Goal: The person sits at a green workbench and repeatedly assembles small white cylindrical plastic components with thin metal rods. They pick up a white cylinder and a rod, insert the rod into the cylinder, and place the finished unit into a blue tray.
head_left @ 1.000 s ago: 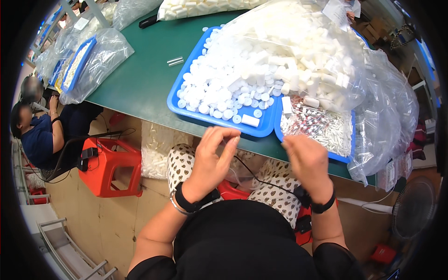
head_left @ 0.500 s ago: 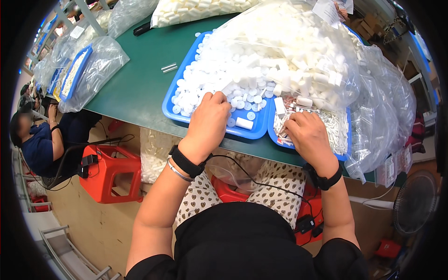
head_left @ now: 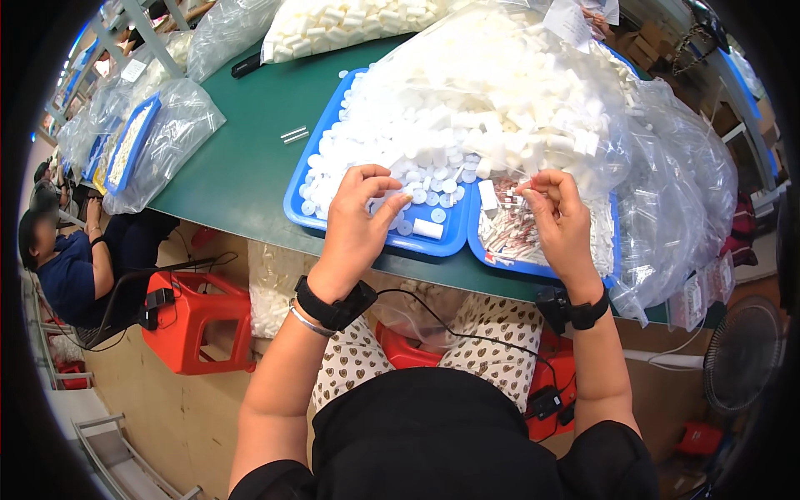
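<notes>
My left hand (head_left: pixel 357 221) is over the left blue tray (head_left: pixel 293 193), its thumb and fingers curled in a pinch; whatever lies between them is too pale and small to make out. That tray holds a heap of translucent white discs (head_left: pixel 333 154) and a white cylinder (head_left: pixel 427 228) near its front edge. My right hand (head_left: pixel 564 223) is above the smaller blue tray (head_left: pixel 546 271), thumb and forefinger pinched around a tiny piece I cannot make out. Slender white and reddish-brown pieces (head_left: pixel 510 229) fill the smaller tray, with a white block (head_left: pixel 487 195) at its left side.
A big clear bag of cream cylinders (head_left: pixel 533 108) spills over the trays; another bag (head_left: pixel 350 29) lies behind. Two clear tubes (head_left: pixel 294 135) and a black marker (head_left: pixel 246 66) rest on the green table (head_left: pixel 217 158). A person (head_left: pixel 71 262) sits at left near a red stool (head_left: pixel 200 321).
My right hand has risen out of the small pieces, its fingers now pinched above the tray. My left hand has lifted off the discs and turned, thumb toward the right. The view has shifted slightly.
</notes>
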A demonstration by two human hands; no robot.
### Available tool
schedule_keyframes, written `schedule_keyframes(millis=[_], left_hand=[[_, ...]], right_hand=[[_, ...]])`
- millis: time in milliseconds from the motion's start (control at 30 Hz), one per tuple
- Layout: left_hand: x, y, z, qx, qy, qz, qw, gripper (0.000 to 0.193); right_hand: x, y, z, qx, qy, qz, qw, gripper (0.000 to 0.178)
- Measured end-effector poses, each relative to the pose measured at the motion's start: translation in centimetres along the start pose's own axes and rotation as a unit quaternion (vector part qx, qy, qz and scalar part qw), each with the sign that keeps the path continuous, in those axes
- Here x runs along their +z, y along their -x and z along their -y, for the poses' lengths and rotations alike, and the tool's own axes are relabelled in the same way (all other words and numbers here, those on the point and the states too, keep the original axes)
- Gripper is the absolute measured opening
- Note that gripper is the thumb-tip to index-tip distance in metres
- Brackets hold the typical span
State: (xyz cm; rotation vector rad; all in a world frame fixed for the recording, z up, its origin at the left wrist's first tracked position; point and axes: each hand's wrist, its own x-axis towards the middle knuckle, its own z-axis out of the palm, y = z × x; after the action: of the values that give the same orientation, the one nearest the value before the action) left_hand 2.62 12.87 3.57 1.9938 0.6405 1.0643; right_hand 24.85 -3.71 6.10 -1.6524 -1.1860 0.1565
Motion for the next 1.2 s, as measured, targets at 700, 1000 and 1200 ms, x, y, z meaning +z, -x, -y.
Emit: schedule_keyframes(millis=[700, 1000, 1200], left_hand=[[1.7, 9.6, -5.1, -0.407, 0.568, 0.095, 0.709, 0.032], [1.6, 9.8, -4.6, -0.440, 0.634, 0.070, 0.632, 0.036], [1.7, 9.9, -4.3, -0.443, 0.673, 0.055, 0.590, 0.038]], right_hand=[[-1.0, -1.6, 2.1, -0.132, 0.208, 0.064, 0.967, 0.028], [-1.1, -1.8, 3.1, -0.088, 0.103, -0.019, 0.991, 0.014], [-0.4, 1.7, 6.9, -0.112, 0.083, 0.154, 0.978, 0.025]])
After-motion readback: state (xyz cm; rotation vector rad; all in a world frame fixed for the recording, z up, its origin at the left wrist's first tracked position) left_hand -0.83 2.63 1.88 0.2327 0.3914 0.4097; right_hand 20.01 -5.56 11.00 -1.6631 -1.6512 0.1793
